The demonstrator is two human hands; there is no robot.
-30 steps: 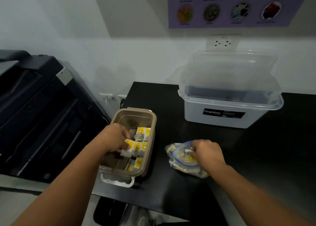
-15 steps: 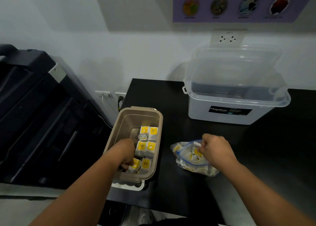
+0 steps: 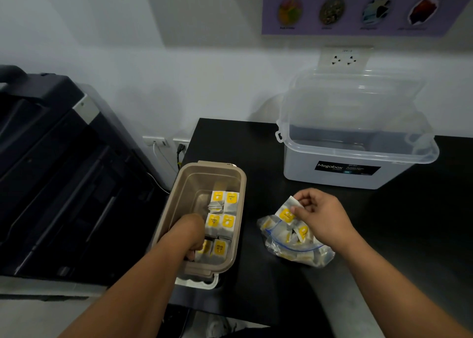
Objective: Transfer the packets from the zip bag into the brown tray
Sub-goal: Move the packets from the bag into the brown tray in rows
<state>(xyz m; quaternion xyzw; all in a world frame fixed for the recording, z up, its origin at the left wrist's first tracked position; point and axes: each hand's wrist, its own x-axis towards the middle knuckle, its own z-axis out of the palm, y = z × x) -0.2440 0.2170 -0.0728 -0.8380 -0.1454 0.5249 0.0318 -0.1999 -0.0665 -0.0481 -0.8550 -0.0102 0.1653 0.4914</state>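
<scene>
Looming at the left, photocopier (image 3: 64, 171): dark and bulky, beside the desk, no part in the task
Desk (image 3: 384, 235): black top; carries the box, tray and bag
Megabox storage box (image 3: 345, 168): clear plastic, at the back by the wall, lid thrown open, well apart from the work
Brown tray (image 3: 242, 196): at the desk's left edge; packets (image 3: 222, 209) lie in rows along its right side, while the far end and far-left floor are bare
Zip bag (image 3: 294, 248): just right of the tray, mouth open, many packets inside, nothing holding it down
Left grip (image 3: 190, 235): sunk into the tray's near end, fingers curled down among the packets; I cannot tell whether it holds one
Right grip (image 3: 320, 217): thumb and fingers pinching one packet by its edge
Pinched packet (image 3: 286, 212): at the bag's mouth, partly out, yellow label up
Step in hand: probably drawing this packet clear to carry it to the tray
Doing it well: lift straight out through the mouth so the loose film does not drag along, then lay it flat, label up, beside the rows on bare floor, away from the left grip
</scene>
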